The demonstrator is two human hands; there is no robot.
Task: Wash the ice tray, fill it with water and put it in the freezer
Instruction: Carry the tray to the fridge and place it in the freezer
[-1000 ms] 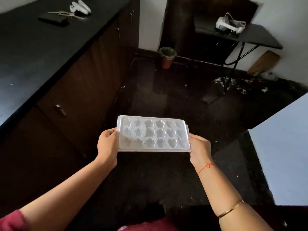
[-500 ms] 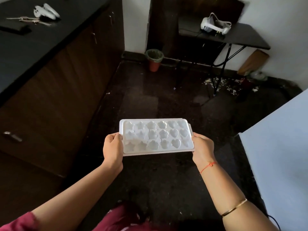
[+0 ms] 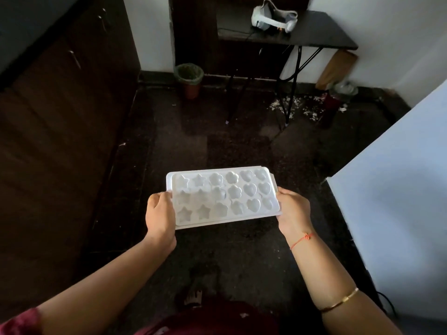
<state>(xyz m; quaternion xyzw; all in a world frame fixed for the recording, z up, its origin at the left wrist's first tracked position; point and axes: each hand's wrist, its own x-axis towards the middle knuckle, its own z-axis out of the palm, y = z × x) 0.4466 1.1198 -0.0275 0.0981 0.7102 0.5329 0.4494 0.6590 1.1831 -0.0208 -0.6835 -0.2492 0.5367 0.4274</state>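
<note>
1. The ice tray [image 3: 222, 197] is in mid-air over the dark floor [image 3: 242, 146], close to level, its long side running from 9 o'clock to 3 o'clock between the two hands.
2. The left hand [image 3: 160, 215] is closed on the tray's short end at 9 o'clock. The thumb lies on the top rim beside the star-shaped cells and the fingers are curled underneath, out of sight.
3. The right hand [image 3: 294, 211] is closed on the opposite short end at 3 o'clock, thumb along the rim next to the heart-shaped cells, fingers tucked below.
4. The tray sits just beyond both wrists, toward 12 o'clock from the person's body, touching both palms at its ends.
5. Its cells run in three rows: stars nearest the left hand, flowers in the middle, hearts nearest the right hand. Whether they hold water cannot be told.
6. A red thread [image 3: 302, 239] circles the right wrist, and a thin gold bangle [image 3: 339, 301] sits further up that forearm.
7. A pale blue-white panel [image 3: 396, 213] stands at 3 o'clock of the tray, apart from the right hand.
8. Dark wooden cabinets [image 3: 60, 146] run along 9 o'clock.
9. At 12 o'clock, well apart, stand a small bin [image 3: 189, 77] and a black table [image 3: 314, 32] bearing a white headset [image 3: 273, 18].
</note>
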